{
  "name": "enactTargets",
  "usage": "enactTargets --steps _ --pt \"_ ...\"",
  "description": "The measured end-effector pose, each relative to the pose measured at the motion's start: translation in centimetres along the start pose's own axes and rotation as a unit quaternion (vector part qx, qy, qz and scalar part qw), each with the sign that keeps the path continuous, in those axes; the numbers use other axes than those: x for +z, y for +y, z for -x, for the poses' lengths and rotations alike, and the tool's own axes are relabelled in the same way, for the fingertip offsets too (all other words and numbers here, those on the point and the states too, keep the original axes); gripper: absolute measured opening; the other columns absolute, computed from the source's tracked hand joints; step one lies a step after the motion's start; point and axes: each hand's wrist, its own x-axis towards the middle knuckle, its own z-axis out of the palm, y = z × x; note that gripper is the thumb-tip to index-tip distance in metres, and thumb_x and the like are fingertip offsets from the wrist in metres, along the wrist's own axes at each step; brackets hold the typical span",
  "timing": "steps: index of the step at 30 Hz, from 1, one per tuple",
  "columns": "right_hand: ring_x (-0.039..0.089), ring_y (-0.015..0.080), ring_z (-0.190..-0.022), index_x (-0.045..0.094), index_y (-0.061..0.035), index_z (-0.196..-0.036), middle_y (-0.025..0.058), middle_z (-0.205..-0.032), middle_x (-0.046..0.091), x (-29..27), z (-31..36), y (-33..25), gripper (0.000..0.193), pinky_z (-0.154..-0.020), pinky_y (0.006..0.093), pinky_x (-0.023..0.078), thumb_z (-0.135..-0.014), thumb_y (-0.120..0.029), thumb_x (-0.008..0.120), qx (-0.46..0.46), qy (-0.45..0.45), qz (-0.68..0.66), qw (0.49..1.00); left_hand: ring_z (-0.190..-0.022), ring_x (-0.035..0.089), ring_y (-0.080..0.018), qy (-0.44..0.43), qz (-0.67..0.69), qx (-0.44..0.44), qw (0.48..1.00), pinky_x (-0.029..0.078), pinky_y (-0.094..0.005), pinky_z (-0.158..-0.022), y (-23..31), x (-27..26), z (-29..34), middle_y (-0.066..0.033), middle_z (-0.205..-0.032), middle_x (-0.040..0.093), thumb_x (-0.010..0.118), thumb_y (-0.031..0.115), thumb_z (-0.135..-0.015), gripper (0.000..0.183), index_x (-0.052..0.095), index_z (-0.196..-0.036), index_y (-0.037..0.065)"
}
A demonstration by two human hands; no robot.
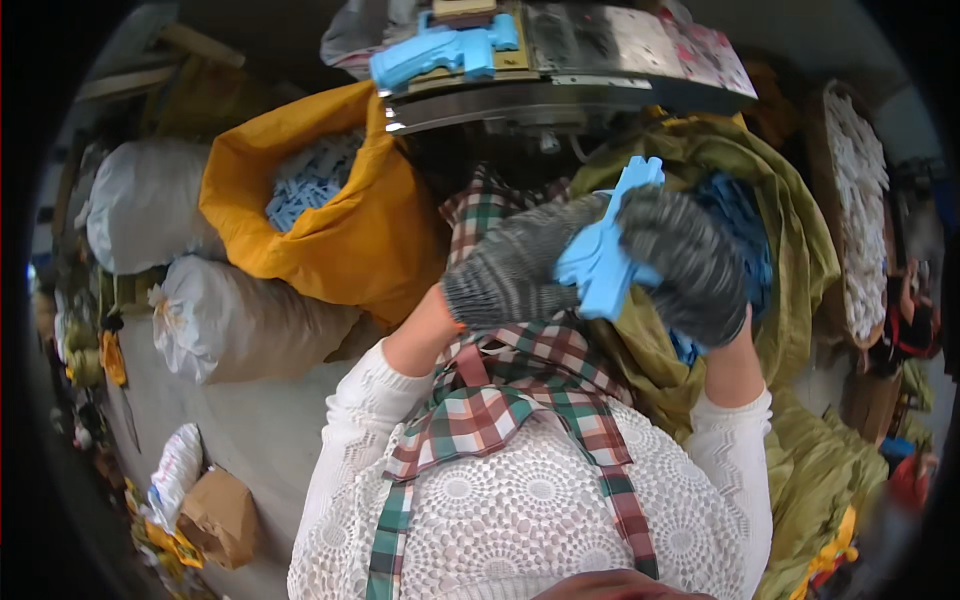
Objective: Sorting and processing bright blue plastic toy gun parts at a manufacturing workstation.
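Between my hands is a light blue plastic toy gun piece (612,250), tilted with one end up and to the right. My left hand (530,258), in a dark grey knit glove, closes on it from the left; its fingertips are partly hidden behind the piece. From the right, my right hand (690,262), gloved the same way, wraps its fingers round the piece. Another light blue toy gun (445,52) lies on the metal machine bench (590,50) ahead. Below my right hand, an olive-green sack (800,215) gapes around a heap of blue plastic pieces (738,215).
Left of centre stands an orange sack (330,245) holding many small light blue pieces (315,180). Two filled white sacks (150,205) sit beyond it. A cardboard box (218,518) rests on the floor at lower left. Far right, a long container holds white pieces (855,200).
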Motion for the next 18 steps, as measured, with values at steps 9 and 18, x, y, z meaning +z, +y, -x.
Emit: enactTargets --steps 9,18 --pt "0.064 0.0321 -0.098 0.062 -0.0047 -0.105 0.0171 -0.123 0.058 1.7 -1.0 -1.0 0.040 -0.085 0.0371 0.052 -0.069 0.000 0.076 0.148 -0.074 -0.010 0.986 -0.090 0.059 -0.0329 0.041 -0.344 -0.101 0.932 0.046 -0.0437 -0.079 0.3 -2.3 1.1 -0.0140 -0.095 0.061 0.081 0.025 -0.059 0.082 0.051 -0.132 0.006" --pt "0.061 0.0233 -0.108 0.062 -0.0054 -0.114 0.0105 -0.116 0.065 0.5 0.4 3.8 0.052 -0.095 0.0351 0.049 -0.066 0.000 0.081 0.282 0.116 -0.119 0.945 -0.110 0.055 -0.0368 0.205 -0.335 -0.169 0.904 0.042 -0.0481 -0.096 -4.4 -14.8 -3.7 -0.0209 -0.116 0.059 0.067 0.037 -0.084 0.061 0.049 -0.130 0.003"
